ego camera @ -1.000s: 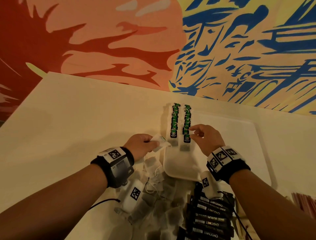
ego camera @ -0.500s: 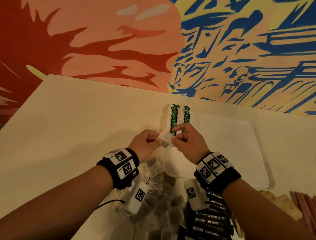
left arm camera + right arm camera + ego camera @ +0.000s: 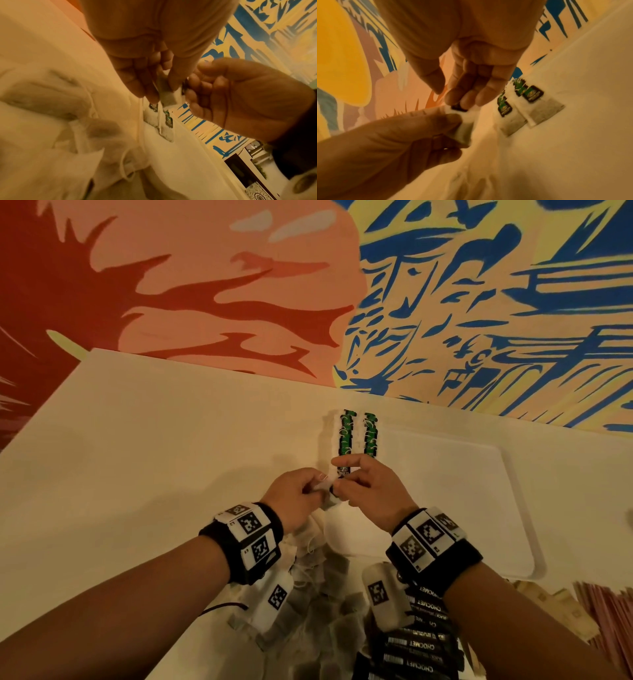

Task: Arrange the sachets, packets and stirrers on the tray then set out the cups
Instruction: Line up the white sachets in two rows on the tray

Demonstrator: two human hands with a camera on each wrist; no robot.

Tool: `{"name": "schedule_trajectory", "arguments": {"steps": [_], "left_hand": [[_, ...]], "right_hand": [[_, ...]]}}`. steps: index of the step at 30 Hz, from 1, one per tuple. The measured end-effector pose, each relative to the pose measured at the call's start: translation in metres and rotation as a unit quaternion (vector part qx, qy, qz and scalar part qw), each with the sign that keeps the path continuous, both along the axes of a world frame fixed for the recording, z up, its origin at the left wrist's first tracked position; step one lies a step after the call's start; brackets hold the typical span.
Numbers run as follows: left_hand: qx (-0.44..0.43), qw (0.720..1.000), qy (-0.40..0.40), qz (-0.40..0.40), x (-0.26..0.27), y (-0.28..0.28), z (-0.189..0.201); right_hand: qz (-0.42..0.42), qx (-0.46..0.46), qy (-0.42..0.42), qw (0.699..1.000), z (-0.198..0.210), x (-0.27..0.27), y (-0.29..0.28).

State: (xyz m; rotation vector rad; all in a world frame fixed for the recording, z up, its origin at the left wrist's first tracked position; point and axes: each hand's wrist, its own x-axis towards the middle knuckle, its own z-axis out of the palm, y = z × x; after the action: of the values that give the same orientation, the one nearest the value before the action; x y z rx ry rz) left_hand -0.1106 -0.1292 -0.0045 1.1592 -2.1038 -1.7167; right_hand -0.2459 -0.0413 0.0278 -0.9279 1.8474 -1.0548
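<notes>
1. Nearest to the person, below both wrists, lies a loose heap of tea bags [image 3: 329, 604]. Beside it, under the right wrist, is a stack of black packets [image 3: 419, 642] marked CHOCMET; about six labels show, but the exact count I cannot tell. The heap is too tangled to count.
2. To the right of the right forearm, pink stirrers [image 3: 609, 611] and some beige sachets [image 3: 551, 607] reach the picture edge; their number is not clear.
3. Between the hands, one tea bag [image 3: 167, 95] is held just above the near edge of the tray [image 3: 479, 508]. The left hand [image 3: 294, 498] pinches the bag's paper body with thumb and fingers. The right hand [image 3: 371, 491] pinches its small dark tag [image 3: 458, 107].
4. I judge the bag very light, soft and easy to tear. The string can tangle, so holding body and tag together seems the safest.
5. Beyond the fingertips, two rows of tea bags with green tags [image 3: 358, 436] lie overlapped along the left side of the tray. I cannot count the bags in each row.
6. No cups are visible.
</notes>
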Motion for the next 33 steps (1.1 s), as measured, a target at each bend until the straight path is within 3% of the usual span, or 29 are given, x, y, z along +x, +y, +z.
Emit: {"name": "schedule_trajectory", "arguments": {"steps": [5,11,20,27,33], "left_hand": [[0.054,0.998,0.01,0.017,-0.001,-0.001,-0.005],[0.07,0.997,-0.029,0.018,-0.005,0.0,-0.01],[0.01,0.994,-0.107,0.02,-0.002,-0.014,-0.021],[-0.001,0.992,-0.125,0.011,-0.022,-0.013,-0.021],[-0.047,0.986,-0.159,-0.025,-0.042,-0.009,-0.022]], "right_hand": [[0.029,0.061,0.101,0.993,-0.019,-0.015,0.01],[-0.005,0.087,0.081,0.993,-0.029,-0.029,0.011],[0.134,0.194,0.22,0.947,-0.027,-0.047,-0.014],[0.006,0.111,0.183,0.977,-0.034,-0.05,-0.013],[-0.096,0.157,0.169,0.968,-0.049,-0.059,0.016]]}}
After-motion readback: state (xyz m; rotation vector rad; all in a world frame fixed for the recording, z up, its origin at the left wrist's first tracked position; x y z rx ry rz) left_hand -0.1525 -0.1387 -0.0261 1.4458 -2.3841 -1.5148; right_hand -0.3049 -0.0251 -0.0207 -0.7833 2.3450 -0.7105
